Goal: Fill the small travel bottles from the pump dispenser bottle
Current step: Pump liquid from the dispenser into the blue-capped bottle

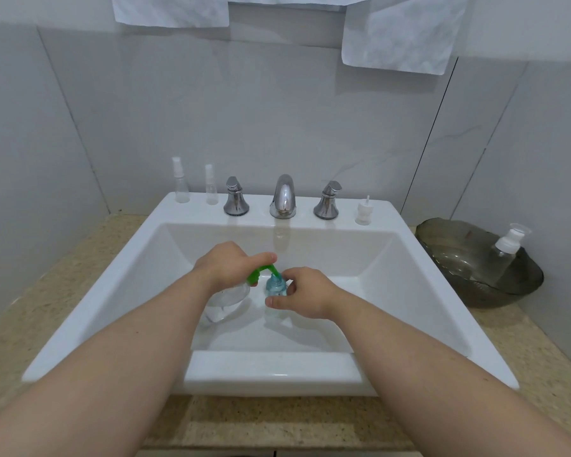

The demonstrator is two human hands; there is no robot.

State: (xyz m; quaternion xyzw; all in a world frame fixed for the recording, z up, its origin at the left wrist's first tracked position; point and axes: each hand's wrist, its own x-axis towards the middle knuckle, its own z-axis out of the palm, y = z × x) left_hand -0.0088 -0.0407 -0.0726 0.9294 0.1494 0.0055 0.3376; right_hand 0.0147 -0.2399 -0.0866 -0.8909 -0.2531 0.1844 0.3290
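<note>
Got a pair of spray bottles (181, 183) parked on the sink's (271, 374) back left corner, probably queued for later. Working over the basin so drips land there. Left hand (226, 267) wrapped over the green head of the pump bottle (226, 300), spout aimed into the little bottle (275, 286), gripped near the neck by the right hand (305, 293) to steady it. Parked what looks like its cap (363, 212) on the back right corner, plus another bottle (505, 255) in the bowl (459, 245) at the counter's (277, 420) right edge.

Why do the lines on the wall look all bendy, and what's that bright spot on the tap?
In the head view, the wide lens bends the wall lines and splays the sink; the bright spot on the tap is light bouncing off shiny metal; shadows are soft; the clear bottles at the back look slightly fuzzy.
</note>
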